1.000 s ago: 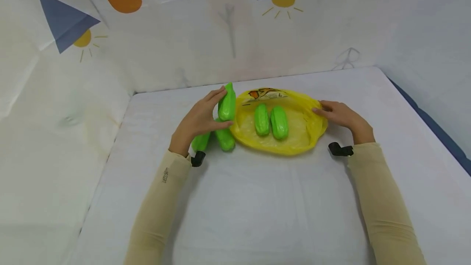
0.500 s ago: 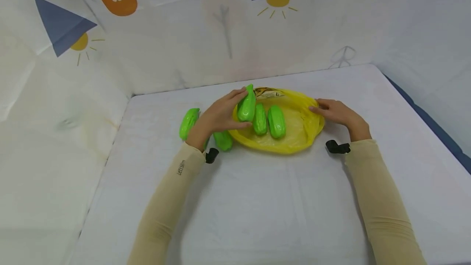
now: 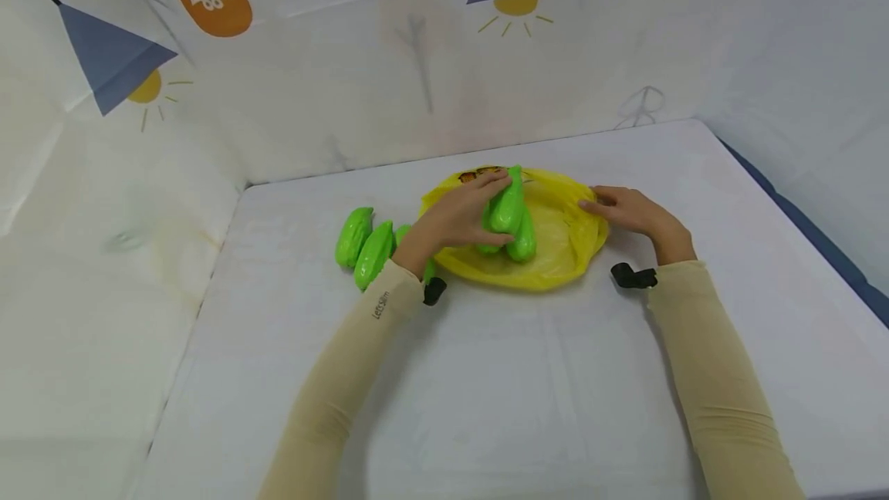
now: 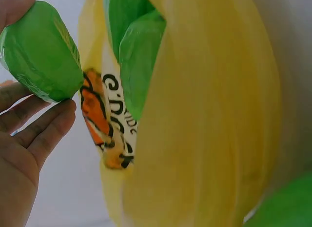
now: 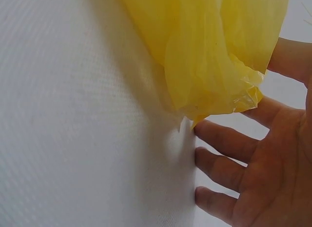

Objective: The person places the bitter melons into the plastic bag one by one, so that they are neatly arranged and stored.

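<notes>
My left hand [image 3: 451, 218] grips a bright green, plastic-wrapped packet [image 3: 509, 203] between thumb and fingers, above the opening of a yellow plastic bag [image 3: 556, 245]. In the left wrist view this packet [image 4: 41, 51] is beside the bag's printed side, thumb on top and fingertips beneath. Two similar green packets lie inside the bag, one of them [image 3: 525, 241] partly covered by the held one. My right hand [image 3: 635, 214] pinches the bag's right rim between thumb and index finger. In the right wrist view, the other fingers of this hand [image 5: 278, 163] are spread below the bag's crumpled edge [image 5: 214, 66].
Left of the bag, several green packets lie on the white-covered table [image 3: 486, 392], among them a leftmost packet [image 3: 354, 238] and a neighbouring packet [image 3: 375, 255]. The left forearm partly hides others. A white printed cloth wall [image 3: 312, 99] stands behind the table.
My left hand has carried the green packet rightward, from beside the bag's left rim to over its middle. More packets on the table now show. The right hand keeps its hold on the rim.
</notes>
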`<control>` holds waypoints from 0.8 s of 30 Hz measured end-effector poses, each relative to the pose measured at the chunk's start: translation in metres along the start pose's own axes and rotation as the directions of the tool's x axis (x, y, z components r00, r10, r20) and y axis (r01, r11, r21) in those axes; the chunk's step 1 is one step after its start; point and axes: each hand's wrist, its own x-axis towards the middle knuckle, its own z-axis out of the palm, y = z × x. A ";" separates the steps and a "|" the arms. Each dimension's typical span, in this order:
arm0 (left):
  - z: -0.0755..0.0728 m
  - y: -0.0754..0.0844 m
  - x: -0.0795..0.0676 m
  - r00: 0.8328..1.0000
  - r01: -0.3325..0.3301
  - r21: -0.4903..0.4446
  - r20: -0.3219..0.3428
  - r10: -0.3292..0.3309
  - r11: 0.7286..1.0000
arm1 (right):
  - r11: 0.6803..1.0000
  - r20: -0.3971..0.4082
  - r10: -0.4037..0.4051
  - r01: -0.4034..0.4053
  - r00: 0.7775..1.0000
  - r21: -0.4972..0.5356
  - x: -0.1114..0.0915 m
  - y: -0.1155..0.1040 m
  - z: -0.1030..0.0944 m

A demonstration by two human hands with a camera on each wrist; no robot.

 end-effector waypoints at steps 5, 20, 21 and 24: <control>0.008 0.007 0.013 0.998 0.022 -0.001 0.056 -0.022 1.000 | 1.000 -0.003 -0.006 0.006 1.000 -0.006 0.000 -0.001 0.000; 0.032 0.029 0.044 0.985 0.048 0.112 0.162 -0.065 0.993 | 1.000 -0.013 -0.015 0.015 1.000 0.000 0.000 0.000 0.000; 0.034 0.031 0.046 0.985 0.043 0.132 0.159 -0.063 0.990 | 1.000 -0.015 -0.018 0.018 1.000 0.002 0.000 0.000 0.000; 0.041 0.036 0.049 0.986 0.036 0.183 0.153 -0.064 0.982 | 1.000 -0.018 -0.018 0.018 1.000 0.002 0.000 0.001 0.000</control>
